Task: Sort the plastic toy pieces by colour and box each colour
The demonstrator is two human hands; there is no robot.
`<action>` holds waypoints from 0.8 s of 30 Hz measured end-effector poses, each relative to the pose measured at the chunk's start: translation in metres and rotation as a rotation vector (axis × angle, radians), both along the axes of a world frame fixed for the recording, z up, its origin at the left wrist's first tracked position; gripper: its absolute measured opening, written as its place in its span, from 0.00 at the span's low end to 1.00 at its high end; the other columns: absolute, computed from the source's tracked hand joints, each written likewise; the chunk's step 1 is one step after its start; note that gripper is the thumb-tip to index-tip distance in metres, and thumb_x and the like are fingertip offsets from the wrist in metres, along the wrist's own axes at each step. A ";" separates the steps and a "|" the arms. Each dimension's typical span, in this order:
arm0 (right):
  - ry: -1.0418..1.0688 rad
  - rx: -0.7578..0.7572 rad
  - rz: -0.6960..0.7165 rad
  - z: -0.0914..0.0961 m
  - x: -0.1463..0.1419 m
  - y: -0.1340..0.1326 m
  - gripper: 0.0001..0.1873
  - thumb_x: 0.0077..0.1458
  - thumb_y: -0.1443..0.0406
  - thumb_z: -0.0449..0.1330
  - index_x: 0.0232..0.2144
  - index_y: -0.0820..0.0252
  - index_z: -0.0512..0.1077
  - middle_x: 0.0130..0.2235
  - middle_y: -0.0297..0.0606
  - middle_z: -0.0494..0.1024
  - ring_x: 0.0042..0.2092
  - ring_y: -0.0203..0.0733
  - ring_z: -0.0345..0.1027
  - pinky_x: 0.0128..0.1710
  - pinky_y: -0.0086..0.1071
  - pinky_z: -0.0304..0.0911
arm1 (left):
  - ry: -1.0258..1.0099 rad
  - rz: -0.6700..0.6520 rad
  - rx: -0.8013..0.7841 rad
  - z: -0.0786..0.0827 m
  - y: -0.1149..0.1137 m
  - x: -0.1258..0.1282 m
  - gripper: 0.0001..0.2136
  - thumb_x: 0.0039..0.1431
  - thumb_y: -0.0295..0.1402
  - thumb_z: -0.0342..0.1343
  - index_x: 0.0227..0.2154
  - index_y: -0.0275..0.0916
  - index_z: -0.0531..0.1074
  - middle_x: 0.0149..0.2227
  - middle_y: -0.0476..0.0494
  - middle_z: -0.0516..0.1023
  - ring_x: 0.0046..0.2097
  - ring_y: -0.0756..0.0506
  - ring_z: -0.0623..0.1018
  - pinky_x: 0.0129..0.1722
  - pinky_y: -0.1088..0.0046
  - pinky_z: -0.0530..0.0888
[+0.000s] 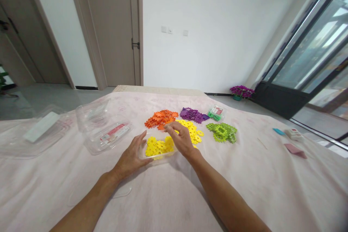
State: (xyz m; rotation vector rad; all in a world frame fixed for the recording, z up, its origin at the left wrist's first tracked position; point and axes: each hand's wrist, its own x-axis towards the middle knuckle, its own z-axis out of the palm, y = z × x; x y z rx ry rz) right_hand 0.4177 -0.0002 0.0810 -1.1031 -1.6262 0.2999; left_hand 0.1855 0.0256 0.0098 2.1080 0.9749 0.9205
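clear tub: on the pale pink cloth, long axis running roughly left to right.
left hand: grasping the tub's left end, thumb at the near side, fingers at the far side.
right hand: over the tub's right end, fingers curled, tips drawn together; whether they pinch a piece, i cannot tell.
yellow pieces: inside the tub, between the hands.
yellow pile: just beyond the right hand and to its right; that hand is nearer.
in the way: the right hand hides part of the yellow pile.
orange pile: beyond the tub.
purple pile: just behind the yellow pile.
green pile: right of the yellow pile, apart from it.
clear container: left of the tub, apart.
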 end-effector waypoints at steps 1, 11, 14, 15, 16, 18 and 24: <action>0.015 -0.008 -0.058 -0.001 0.007 0.003 0.18 0.65 0.56 0.55 0.28 0.57 0.76 0.35 0.38 0.80 0.39 0.41 0.74 0.44 0.36 0.68 | -0.009 -0.001 -0.012 0.000 0.000 0.000 0.45 0.51 0.44 0.67 0.69 0.47 0.51 0.67 0.33 0.59 0.62 0.35 0.71 0.62 0.49 0.67; -0.530 -0.341 -0.666 -0.058 0.120 0.024 0.33 0.55 0.53 0.64 0.59 0.60 0.69 0.59 0.50 0.72 0.61 0.53 0.62 0.60 0.43 0.56 | -0.014 0.190 0.057 0.001 0.005 -0.003 0.36 0.53 0.40 0.65 0.64 0.44 0.60 0.61 0.37 0.68 0.63 0.37 0.69 0.64 0.50 0.64; -0.597 -0.454 -0.672 -0.068 0.130 0.021 0.42 0.54 0.46 0.63 0.64 0.62 0.63 0.62 0.53 0.68 0.63 0.54 0.61 0.59 0.43 0.56 | 0.008 0.171 0.099 0.000 0.006 -0.003 0.33 0.53 0.40 0.64 0.62 0.44 0.62 0.60 0.38 0.68 0.61 0.38 0.70 0.64 0.52 0.65; -0.613 -0.470 -0.663 -0.069 0.130 0.020 0.42 0.55 0.45 0.62 0.64 0.62 0.62 0.62 0.53 0.68 0.63 0.55 0.61 0.59 0.43 0.56 | 0.013 0.164 0.114 -0.001 0.006 -0.003 0.33 0.53 0.41 0.64 0.62 0.44 0.63 0.60 0.38 0.68 0.61 0.38 0.70 0.64 0.53 0.65; -0.626 -0.478 -0.657 -0.069 0.129 0.020 0.43 0.55 0.45 0.62 0.65 0.62 0.61 0.62 0.53 0.68 0.63 0.55 0.61 0.59 0.43 0.56 | 0.017 0.161 0.126 -0.002 0.006 -0.003 0.32 0.54 0.41 0.64 0.61 0.44 0.63 0.60 0.39 0.68 0.61 0.38 0.70 0.64 0.54 0.65; -0.648 -0.479 -0.657 -0.069 0.126 0.021 0.43 0.56 0.44 0.61 0.66 0.61 0.60 0.62 0.53 0.67 0.63 0.55 0.60 0.59 0.43 0.56 | 0.020 0.163 0.141 -0.003 0.006 -0.003 0.32 0.53 0.41 0.64 0.61 0.45 0.64 0.59 0.39 0.68 0.62 0.38 0.69 0.64 0.55 0.65; -0.753 -0.534 -0.603 -0.061 0.117 0.021 0.37 0.56 0.43 0.60 0.62 0.53 0.66 0.59 0.48 0.71 0.59 0.54 0.64 0.55 0.41 0.57 | 0.026 0.170 0.138 -0.004 0.006 -0.003 0.32 0.54 0.41 0.64 0.62 0.45 0.64 0.60 0.39 0.68 0.62 0.38 0.69 0.64 0.55 0.65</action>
